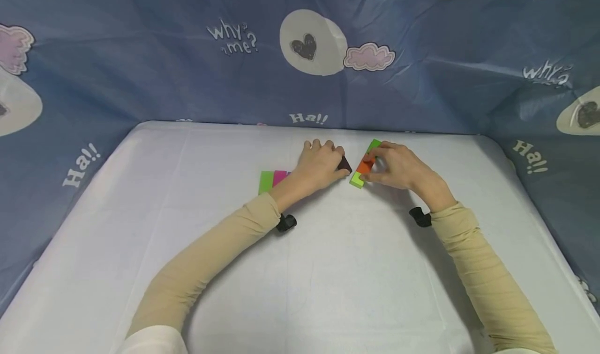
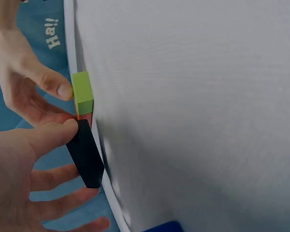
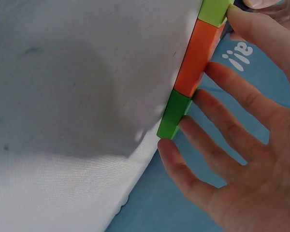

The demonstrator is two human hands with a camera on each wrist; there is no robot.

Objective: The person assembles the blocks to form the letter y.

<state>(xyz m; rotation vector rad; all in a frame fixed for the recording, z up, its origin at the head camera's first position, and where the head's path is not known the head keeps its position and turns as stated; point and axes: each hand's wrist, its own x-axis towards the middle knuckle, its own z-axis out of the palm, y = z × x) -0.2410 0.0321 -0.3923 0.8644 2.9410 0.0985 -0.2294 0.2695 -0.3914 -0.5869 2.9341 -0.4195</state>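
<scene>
My left hand [image 1: 321, 165] pinches a dark, near-black block [image 2: 86, 157] between its thumb and fingers. That block is held close to the near end of a short row of blocks. The row has a lime green block [image 3: 215, 10], an orange block [image 3: 198, 58] and a darker green block [image 3: 174, 113], lined up end to end. My right hand [image 1: 398, 166] lies along the right side of this row. Its thumb touches the lime block, and its extended fingertips rest against the orange and darker green ones.
Left of my left wrist, a light green block [image 1: 265, 182] and a magenta block [image 1: 279, 177] sit side by side, the rest of them hidden by the forearm. A blue thing [image 2: 166, 227] shows at the lower edge of the left wrist view. A patterned blue cloth [image 1: 187, 83] hangs behind the white table [image 1: 328, 270].
</scene>
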